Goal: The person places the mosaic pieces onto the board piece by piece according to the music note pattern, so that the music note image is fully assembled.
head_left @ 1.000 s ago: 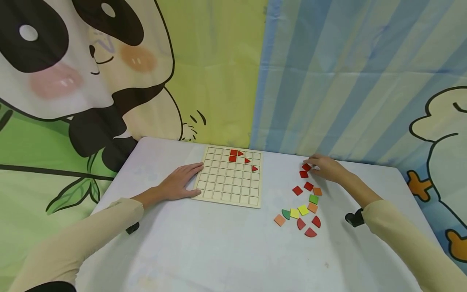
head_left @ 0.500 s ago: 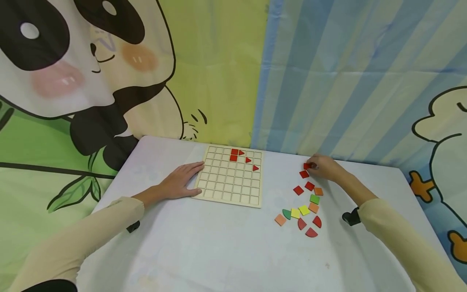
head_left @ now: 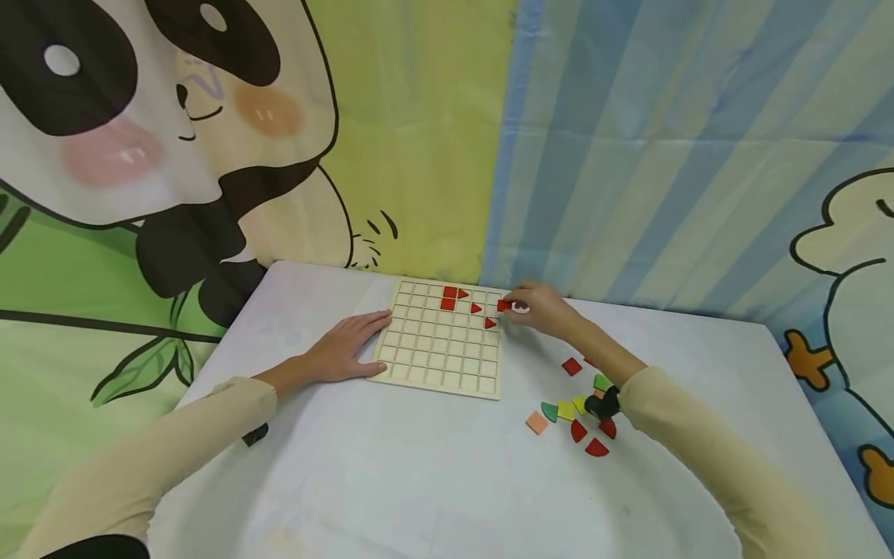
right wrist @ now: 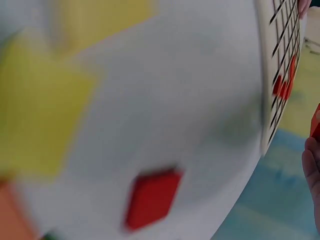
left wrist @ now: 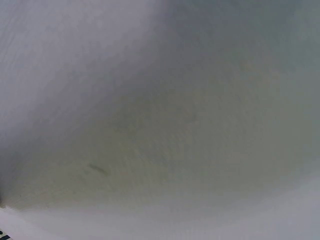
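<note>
A pale wooden grid board [head_left: 436,361] lies flat on the white table. Along its left edge rests my left hand [head_left: 342,349], fingers straight and thumb spread. My right hand [head_left: 545,310] pinches a red square tile [head_left: 503,306] by the board's upper right edge; in the right wrist view part of that hand [right wrist: 312,170] and the tile [right wrist: 316,124] show at the right border. Set in the board's upper cells are two red squares [head_left: 448,303] and three red triangles [head_left: 476,308]. Neither hand shows in the left wrist view, only blurred cloth.
Loose tiles lie right of the board: a red square [head_left: 572,366], yellow squares [head_left: 566,410], an orange square [head_left: 537,422], a green quarter-circle [head_left: 550,411] and red quarter-circles [head_left: 597,448]. My right forearm covers some. A printed curtain [head_left: 419,155] hangs behind the table.
My right hand has picked up a red square tile from the far right of the table and carried it left to the board. The left hand stays in place.
</note>
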Demonstrator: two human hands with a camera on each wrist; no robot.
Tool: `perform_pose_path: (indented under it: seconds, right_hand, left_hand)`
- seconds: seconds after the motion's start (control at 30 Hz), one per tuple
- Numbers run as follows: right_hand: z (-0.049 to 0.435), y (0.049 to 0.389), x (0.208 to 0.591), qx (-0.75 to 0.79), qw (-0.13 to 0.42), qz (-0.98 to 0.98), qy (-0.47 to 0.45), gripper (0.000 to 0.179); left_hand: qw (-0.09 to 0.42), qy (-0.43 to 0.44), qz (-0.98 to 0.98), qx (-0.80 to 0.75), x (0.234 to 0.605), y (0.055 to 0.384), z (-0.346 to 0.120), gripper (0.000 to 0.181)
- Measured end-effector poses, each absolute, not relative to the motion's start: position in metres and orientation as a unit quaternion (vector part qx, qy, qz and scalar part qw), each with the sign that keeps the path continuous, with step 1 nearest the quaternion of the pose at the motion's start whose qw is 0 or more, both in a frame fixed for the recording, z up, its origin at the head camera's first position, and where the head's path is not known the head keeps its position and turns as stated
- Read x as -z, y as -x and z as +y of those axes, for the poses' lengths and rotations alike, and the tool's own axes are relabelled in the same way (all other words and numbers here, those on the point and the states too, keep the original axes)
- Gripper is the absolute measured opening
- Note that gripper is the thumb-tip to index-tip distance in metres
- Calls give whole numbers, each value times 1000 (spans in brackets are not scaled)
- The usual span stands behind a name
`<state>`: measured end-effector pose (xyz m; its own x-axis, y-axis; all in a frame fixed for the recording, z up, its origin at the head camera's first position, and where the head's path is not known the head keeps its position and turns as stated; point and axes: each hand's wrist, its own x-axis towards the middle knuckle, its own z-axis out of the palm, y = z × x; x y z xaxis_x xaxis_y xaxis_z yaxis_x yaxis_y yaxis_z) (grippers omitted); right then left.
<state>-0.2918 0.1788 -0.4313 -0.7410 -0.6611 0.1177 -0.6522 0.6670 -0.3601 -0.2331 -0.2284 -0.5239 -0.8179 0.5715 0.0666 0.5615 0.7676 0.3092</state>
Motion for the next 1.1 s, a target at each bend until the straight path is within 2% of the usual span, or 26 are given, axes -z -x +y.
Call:
perform_pose_path:
  seconds: [0.33,1.1]
  right_hand:
    - [123,309,445,143,39,915,375,21]
    - [90,320,452,100,49,915,389,20]
  left_hand:
    - [20,-304,938,-166,525,231,-221,90]
    - [31,-294,942,-159,518,232,-228,90]
